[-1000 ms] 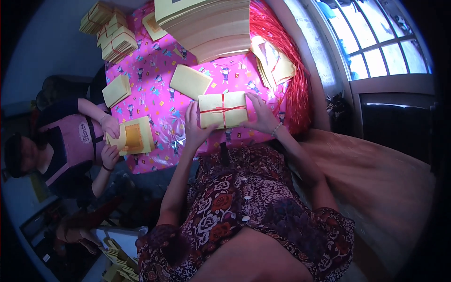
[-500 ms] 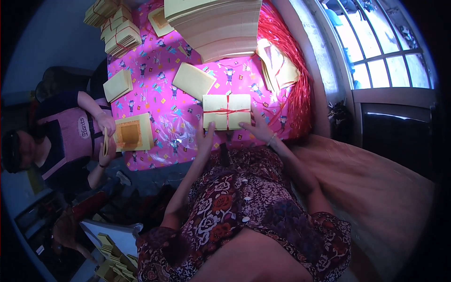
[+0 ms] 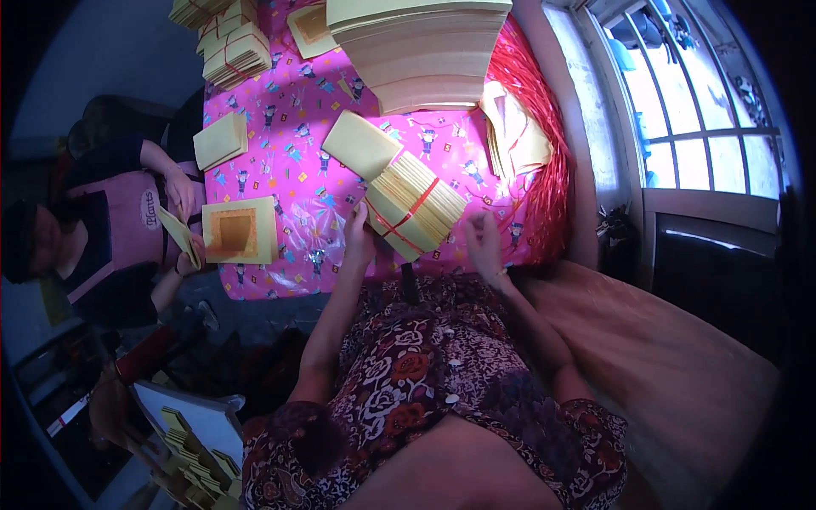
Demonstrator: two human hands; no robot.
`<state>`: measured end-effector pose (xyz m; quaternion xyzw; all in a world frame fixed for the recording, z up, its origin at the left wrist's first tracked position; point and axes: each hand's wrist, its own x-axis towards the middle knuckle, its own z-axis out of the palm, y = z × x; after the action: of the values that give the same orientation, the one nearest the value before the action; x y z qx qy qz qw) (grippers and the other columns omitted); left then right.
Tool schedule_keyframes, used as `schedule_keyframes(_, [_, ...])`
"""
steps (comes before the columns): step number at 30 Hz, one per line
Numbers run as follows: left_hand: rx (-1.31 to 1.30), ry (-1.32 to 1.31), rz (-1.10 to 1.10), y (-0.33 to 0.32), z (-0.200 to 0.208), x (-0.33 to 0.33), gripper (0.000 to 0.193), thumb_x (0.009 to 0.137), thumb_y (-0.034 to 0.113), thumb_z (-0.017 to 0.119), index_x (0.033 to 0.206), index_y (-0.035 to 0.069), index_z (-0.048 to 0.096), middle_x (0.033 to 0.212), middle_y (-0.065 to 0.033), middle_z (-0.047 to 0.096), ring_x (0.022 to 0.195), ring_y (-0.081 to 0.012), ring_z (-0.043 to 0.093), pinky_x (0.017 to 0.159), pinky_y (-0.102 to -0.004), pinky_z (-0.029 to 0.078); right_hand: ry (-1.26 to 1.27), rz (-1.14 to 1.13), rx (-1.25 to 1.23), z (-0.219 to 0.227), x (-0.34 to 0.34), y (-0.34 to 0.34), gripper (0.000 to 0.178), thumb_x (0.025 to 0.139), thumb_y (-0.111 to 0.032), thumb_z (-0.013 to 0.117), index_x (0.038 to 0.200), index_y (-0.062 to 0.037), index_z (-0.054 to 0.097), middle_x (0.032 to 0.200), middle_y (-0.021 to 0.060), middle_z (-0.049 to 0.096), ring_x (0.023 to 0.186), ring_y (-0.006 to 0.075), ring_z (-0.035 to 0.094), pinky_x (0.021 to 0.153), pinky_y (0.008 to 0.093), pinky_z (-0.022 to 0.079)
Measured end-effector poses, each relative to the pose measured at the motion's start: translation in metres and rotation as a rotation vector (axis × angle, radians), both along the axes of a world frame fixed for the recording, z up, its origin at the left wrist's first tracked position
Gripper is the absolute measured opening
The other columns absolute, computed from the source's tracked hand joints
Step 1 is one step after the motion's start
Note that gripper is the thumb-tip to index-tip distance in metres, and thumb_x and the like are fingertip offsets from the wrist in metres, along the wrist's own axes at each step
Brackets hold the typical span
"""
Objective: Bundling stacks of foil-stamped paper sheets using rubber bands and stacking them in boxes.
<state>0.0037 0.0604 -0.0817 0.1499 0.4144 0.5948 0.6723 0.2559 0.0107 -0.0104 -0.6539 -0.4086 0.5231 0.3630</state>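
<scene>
In my left hand (image 3: 359, 236) is a thick bundle of folded yellow paper (image 3: 399, 223), bound crosswise with red plastic string. The bundle is tilted, its layered edges facing up and to the right. My right hand (image 3: 483, 245) is apart from it on the right, fingers curled in; what they hold, if anything, is hidden. A loose folded yellow paper stack (image 3: 361, 144) lies just beyond the bundle, partly covered by it.
The table has a pink patterned cover (image 3: 297, 204). A tall paper stack (image 3: 416, 64) stands at the back, with red plastic strands (image 3: 544, 127) and a wrapped paper pile (image 3: 517, 140) at right. Tied bundles (image 3: 236, 58) sit far left. A co-worker (image 3: 110, 212) folds paper at left.
The bundle has been turned and tilted up from lying flat. My right hand has come off it and curled its fingers. The view has shifted slightly.
</scene>
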Motion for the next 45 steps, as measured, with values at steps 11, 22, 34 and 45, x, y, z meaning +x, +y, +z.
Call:
schedule_keyframes(11, [-0.482, -0.208, -0.062, -0.005, -0.030, -0.021, 0.055, 0.092, 0.051, 0.037, 0.124, 0.009, 0.052, 0.114, -0.0097, 0.061, 0.098, -0.0246, 0.061, 0.082, -0.0401, 0.054, 0.088, 0.570, -0.028, 0.001, -0.049, 0.095, 0.054, 0.096, -0.041, 0.040, 0.134, -0.0035, 0.041, 0.121, 0.0163, 0.054, 0.115, 0.0240, 0.050, 0.098, 0.0350, 0.038])
schedule_keyframes(22, [-0.435, -0.200, 0.017, -0.002, -0.028, 0.009, 0.057, 0.092, 0.050, 0.038, 0.123, 0.004, 0.050, 0.120, -0.0133, 0.057, 0.106, -0.0258, 0.058, 0.091, -0.0408, 0.049, 0.060, 0.523, -0.046, 0.003, -0.031, 0.090, 0.053, 0.095, -0.041, 0.043, 0.135, -0.0070, 0.041, 0.125, 0.0146, 0.052, 0.116, 0.0243, 0.049, 0.099, 0.0352, 0.038])
schedule_keyframes(34, [-0.430, -0.509, -0.006, 0.008, -0.011, 0.019, 0.051, 0.090, 0.041, 0.044, 0.121, 0.001, 0.052, 0.117, -0.0174, 0.058, 0.104, -0.0315, 0.058, 0.091, -0.0468, 0.049, 0.103, 0.529, 0.084, -0.016, -0.018, 0.089, 0.050, 0.096, -0.036, 0.043, 0.135, -0.0047, 0.040, 0.125, 0.0134, 0.051, 0.119, 0.0233, 0.047, 0.100, 0.0337, 0.036])
schedule_keyframes(45, [-0.431, -0.489, 0.077, 0.010, 0.017, 0.039, 0.041, 0.090, 0.030, 0.044, 0.117, 0.001, 0.054, 0.115, -0.0176, 0.058, 0.104, -0.0312, 0.058, 0.092, -0.0472, 0.047, 0.097, 0.645, 0.057, 0.008, -0.006, 0.106, 0.049, 0.097, -0.037, 0.042, 0.133, -0.0033, 0.042, 0.122, 0.0139, 0.053, 0.117, 0.0222, 0.048, 0.099, 0.0331, 0.037])
